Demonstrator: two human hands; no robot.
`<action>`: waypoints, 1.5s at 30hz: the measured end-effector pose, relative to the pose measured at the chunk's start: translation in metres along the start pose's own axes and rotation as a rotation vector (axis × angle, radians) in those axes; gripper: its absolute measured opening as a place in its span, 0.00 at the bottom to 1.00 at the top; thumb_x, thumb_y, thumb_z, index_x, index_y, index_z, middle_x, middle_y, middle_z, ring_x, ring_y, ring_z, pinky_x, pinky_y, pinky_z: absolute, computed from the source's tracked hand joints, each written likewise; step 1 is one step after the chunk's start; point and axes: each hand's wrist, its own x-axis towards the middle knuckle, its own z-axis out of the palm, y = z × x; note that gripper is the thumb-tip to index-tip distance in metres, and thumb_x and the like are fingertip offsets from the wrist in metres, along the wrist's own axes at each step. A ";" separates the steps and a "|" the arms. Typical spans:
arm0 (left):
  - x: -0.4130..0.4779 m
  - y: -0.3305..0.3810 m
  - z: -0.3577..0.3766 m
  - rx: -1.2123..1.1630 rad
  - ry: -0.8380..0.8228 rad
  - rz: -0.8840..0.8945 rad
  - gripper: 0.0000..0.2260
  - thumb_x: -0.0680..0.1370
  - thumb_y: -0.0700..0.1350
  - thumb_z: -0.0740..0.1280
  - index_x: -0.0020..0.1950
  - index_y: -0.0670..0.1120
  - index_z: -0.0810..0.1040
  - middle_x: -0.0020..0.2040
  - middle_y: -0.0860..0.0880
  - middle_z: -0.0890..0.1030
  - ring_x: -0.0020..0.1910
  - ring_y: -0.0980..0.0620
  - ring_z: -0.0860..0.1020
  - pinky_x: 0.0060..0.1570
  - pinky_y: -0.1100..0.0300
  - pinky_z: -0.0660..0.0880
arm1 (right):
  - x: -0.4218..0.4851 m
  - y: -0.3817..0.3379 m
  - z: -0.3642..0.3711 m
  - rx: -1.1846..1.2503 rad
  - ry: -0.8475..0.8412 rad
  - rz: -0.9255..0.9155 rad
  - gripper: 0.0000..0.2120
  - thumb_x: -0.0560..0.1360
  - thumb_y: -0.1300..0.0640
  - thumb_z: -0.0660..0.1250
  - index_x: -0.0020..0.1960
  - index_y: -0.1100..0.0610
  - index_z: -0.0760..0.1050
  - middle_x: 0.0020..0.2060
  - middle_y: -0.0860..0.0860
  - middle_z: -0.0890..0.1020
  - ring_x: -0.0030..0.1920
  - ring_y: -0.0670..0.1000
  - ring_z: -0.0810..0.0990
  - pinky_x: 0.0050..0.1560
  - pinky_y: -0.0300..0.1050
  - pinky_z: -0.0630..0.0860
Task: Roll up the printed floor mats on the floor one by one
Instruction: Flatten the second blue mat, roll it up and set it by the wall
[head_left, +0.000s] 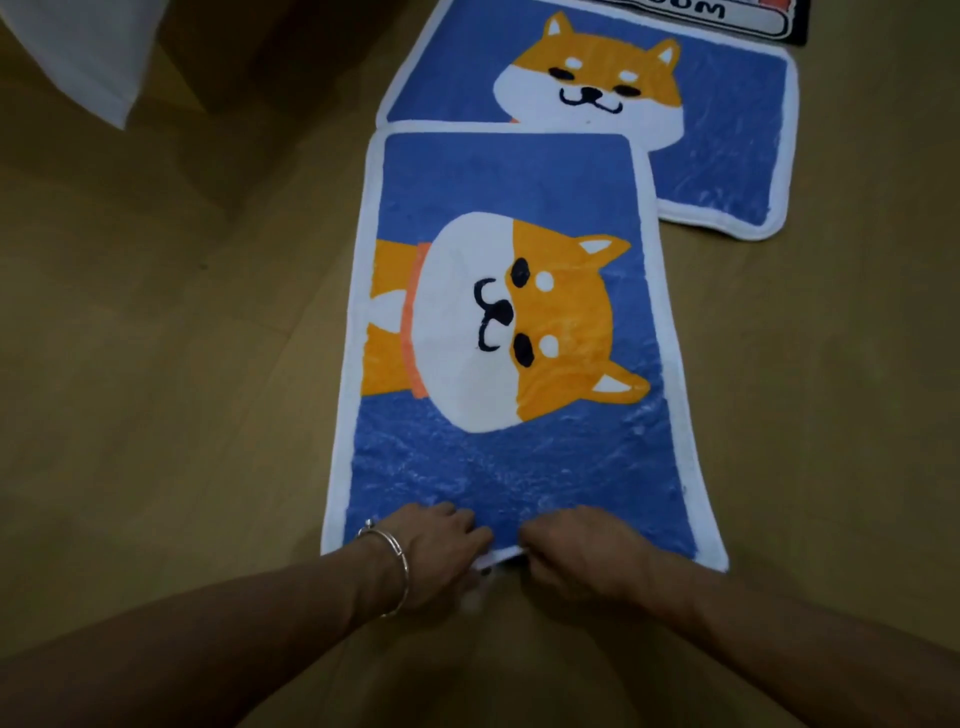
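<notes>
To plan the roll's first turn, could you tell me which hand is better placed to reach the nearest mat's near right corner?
Probably right. The right hand pinches the white border of the nearest mat on that corner's side; the left hand grips it further left and would have to cross.

The near mat (509, 322) is laid lengthwise on the floor (156, 364), straight ahead. Its far end is lapped over the near left part of the far mat (727, 130), which is spread behind it and to the right. A third mat (753, 15) is seen just behind that. The near mat's near edge is held by the left hand (436, 545) and right hand (576, 545), side by side.
</notes>
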 end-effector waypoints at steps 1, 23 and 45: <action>-0.001 0.002 -0.002 -0.015 0.009 -0.035 0.14 0.80 0.51 0.57 0.63 0.46 0.68 0.59 0.44 0.74 0.57 0.43 0.73 0.50 0.51 0.70 | -0.001 0.001 -0.005 0.076 -0.035 0.040 0.11 0.79 0.53 0.57 0.55 0.56 0.74 0.52 0.55 0.80 0.51 0.57 0.78 0.47 0.49 0.71; -0.012 -0.012 -0.024 -0.104 0.136 -0.116 0.14 0.82 0.53 0.52 0.61 0.48 0.70 0.55 0.48 0.75 0.51 0.48 0.74 0.47 0.53 0.73 | -0.003 -0.007 -0.008 0.039 0.068 -0.008 0.11 0.80 0.52 0.58 0.60 0.56 0.69 0.56 0.53 0.77 0.55 0.53 0.75 0.48 0.47 0.70; -0.016 0.029 -0.006 0.276 0.245 -0.186 0.24 0.66 0.52 0.75 0.59 0.43 0.78 0.38 0.44 0.77 0.31 0.46 0.75 0.26 0.61 0.58 | -0.005 -0.028 -0.019 0.096 -0.024 0.172 0.14 0.79 0.50 0.55 0.59 0.58 0.64 0.52 0.57 0.76 0.50 0.58 0.76 0.42 0.47 0.65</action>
